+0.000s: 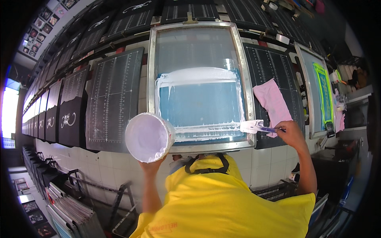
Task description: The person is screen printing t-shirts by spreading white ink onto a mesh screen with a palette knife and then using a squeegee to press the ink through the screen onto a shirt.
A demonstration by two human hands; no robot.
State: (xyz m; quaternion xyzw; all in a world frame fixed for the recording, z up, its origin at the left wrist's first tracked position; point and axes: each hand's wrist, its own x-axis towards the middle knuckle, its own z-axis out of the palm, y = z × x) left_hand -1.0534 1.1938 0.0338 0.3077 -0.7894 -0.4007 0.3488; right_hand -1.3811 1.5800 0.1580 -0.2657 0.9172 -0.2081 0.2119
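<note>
**White ink on the screen, scraper at the corner**

Here we are over the print bench, and the aluminium-framed screen [198, 83] lies flat at twelve o'clock from the yellow shirt [222, 198]. The left hand [152, 164] is up under a tub of white ink [147, 137], fingers closed around its base as far as can be seen, the tub tipped so its open mouth faces the camera, just at the frame's seven o'clock corner. Over at four o'clock, the right hand [291, 133] is clamped on the handle of a scraper [258, 127], its blade thick with white ink and resting at the frame's lower right edge.

How far along? A broad band of white ink already sits across the top of the blue stencil area, with drips running down, and a thinner line lies along the bottom edge. The wide blue middle looks bare yet, so I'd judge the ink is loaded but not spread.

A pink rag [272, 101] lies on the black platen at three o'clock, just beyond the scraper. A second frame with a green stencil [322, 93] sits farther right. Black platens [113, 95] run off toward nine o'clock.
</note>
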